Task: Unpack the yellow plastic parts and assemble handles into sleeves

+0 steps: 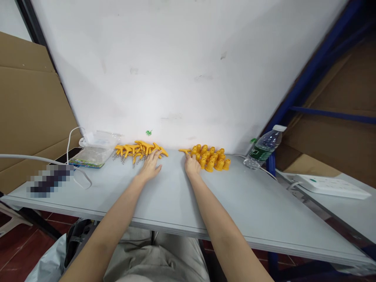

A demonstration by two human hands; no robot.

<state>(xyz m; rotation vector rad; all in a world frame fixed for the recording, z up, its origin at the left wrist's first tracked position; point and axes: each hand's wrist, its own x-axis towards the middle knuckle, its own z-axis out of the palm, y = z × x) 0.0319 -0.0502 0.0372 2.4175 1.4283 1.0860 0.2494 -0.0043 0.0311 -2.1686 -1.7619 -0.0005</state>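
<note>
My left hand (151, 165) lies flat on the grey table (241, 203), fingers stretched out and touching the near edge of a pile of yellow T-shaped parts with metal chains (138, 150). My right hand (192, 164) rests beside a heap of yellow cone-shaped caps (212, 157). Its fingers are curled at the heap's left edge, next to a single yellow part (185, 150) lying on the table. Whether they grip that part I cannot make out.
A clear plastic bag of small items (95, 150) and a white cable (73, 137) lie at the left, near a dark phone. A water bottle (263, 147) stands at the right. A white power strip (329, 185) lies on the neighbouring table. Behind stands a white board.
</note>
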